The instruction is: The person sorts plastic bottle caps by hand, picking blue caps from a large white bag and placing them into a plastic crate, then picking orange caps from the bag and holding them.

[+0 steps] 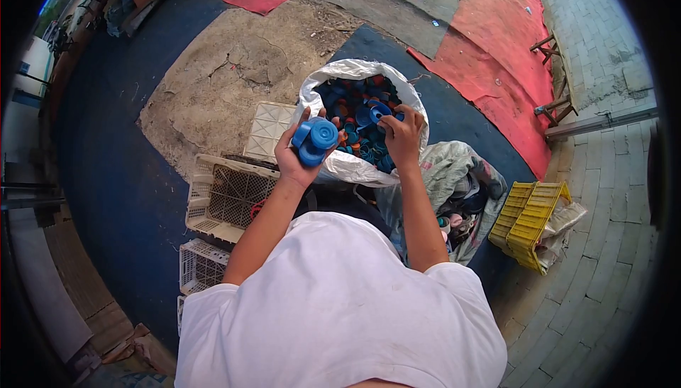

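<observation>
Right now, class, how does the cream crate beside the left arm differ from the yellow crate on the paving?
The cream crate is pale and dirty white; the yellow crate is bright yellow. The cream crate sits on the dark blue mat; the yellow crate rests tilted on grey paving. Both are slotted plastic crates.

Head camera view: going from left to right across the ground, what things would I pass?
White plastic crates → left hand holding blue caps → right hand reaching into the white sack of blue and red caps → crumpled sack → yellow crate → wooden stool legs.
</observation>
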`<state>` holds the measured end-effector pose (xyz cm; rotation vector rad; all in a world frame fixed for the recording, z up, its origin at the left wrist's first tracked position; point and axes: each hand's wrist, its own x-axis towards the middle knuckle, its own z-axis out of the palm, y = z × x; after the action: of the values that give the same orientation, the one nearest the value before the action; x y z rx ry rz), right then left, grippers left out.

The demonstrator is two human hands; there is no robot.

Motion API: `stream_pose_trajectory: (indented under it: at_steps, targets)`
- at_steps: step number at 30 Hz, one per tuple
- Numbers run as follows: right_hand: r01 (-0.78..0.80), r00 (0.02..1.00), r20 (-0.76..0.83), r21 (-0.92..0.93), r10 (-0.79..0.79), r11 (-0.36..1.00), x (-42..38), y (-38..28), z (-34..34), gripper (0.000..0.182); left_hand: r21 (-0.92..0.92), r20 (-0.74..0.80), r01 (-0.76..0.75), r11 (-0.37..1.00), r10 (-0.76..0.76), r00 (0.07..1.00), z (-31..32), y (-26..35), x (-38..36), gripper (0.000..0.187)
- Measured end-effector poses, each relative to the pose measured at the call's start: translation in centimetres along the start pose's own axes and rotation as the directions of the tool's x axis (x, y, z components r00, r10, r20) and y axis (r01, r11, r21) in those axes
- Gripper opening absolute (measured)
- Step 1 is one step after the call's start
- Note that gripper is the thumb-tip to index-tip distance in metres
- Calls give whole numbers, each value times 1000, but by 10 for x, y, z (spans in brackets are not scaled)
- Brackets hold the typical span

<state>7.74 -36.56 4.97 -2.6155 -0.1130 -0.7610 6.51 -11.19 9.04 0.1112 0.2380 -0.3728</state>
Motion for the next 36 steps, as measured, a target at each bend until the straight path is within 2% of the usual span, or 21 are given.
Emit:
stream_pose_trajectory:
  at_steps: [3,4,6,8,9,12,13,16,19,20,21,24,25,28,31,36]
  targets:
    - [-36,998,-48,53,39,998,1,0,-2,12,6,-1,3,1000,-3,1000,-1,-1,0,44]
    - [-151,987,-21,252,161,956,0,0,1,11,11,0,0,1000,0,1000,-2,-1,0,44]
    - [-358,923,110,596,369,719,-2,-3,8,10,4,6,2,1000,-2,1000,-2,-1,0,44]
    - [-555,798,398,777,451,296,-2,-8,8,14,10,4,-2,1000,2,1000,-2,-2,-1,44]
    - [-620,720,541,783,435,52,0,-13,4,15,19,3,-5,1000,5,1000,-1,-2,-2,45]
    - [-633,667,668,742,331,-222,20,-57,-25,20,29,-5,-7,1000,7,1000,-1,-3,0,44]
    - [-673,628,734,679,258,-294,28,-68,-38,21,29,-9,-8,1000,8,1000,-2,-3,0,44]
    - [-693,589,796,586,140,-420,42,-94,-55,21,162,-72,4,987,8,997,-2,-3,-1,49]
    - [-776,571,821,531,-22,-342,42,-101,-57,19,252,-136,-10,968,45,990,-8,-2,2,50]
    - [-806,552,831,510,-69,-299,42,-104,-56,19,229,-96,-25,973,48,994,-11,-2,4,49]
    - [-837,519,853,495,-52,-231,45,-115,-62,22,205,-56,-38,978,50,997,-15,-2,7,50]
    - [-740,670,739,661,65,124,33,-120,-31,24,154,-7,-49,987,51,999,-15,-2,9,50]
    - [-802,594,794,572,131,169,35,-126,-43,24,142,-3,-49,989,50,999,-14,-2,9,51]
    - [-706,682,714,588,156,394,33,-130,-41,24,128,-2,-54,990,55,998,-10,-1,5,45]
    - [-615,769,601,601,219,511,31,-135,-39,24,103,-23,-53,993,55,998,-13,-1,8,46]
    - [-486,872,389,627,296,609,25,-143,-38,21,81,-72,-40,996,46,996,-14,-2,13,50]
